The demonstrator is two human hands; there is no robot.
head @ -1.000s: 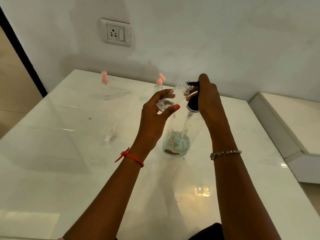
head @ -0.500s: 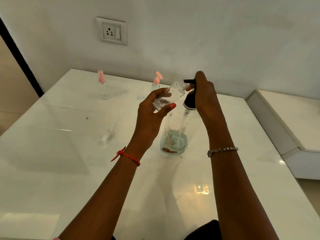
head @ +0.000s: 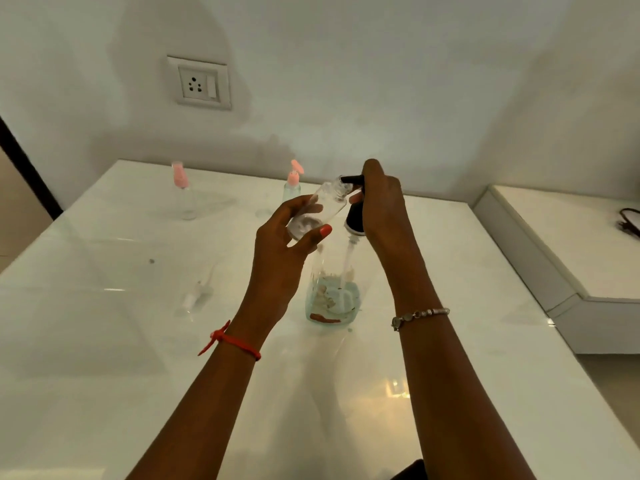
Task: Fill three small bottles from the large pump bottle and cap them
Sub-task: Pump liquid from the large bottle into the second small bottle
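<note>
Your left hand (head: pixel 287 244) grips a tilted, uncapped small bottle (head: pixel 320 211), its mouth at the black nozzle (head: pixel 348 179) of the large pump bottle (head: pixel 332 292) standing on the white table (head: pixel 104 341). Your right hand (head: pixel 381 206) clasps the pump head (head: pixel 355 218). Two pink-capped bottles (head: pixel 183 192) (head: pixel 292 185) stand far left.

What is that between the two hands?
A small clear bottle, tilted in the left hand, its mouth at the black pump spout under the right hand. Head view.
</note>
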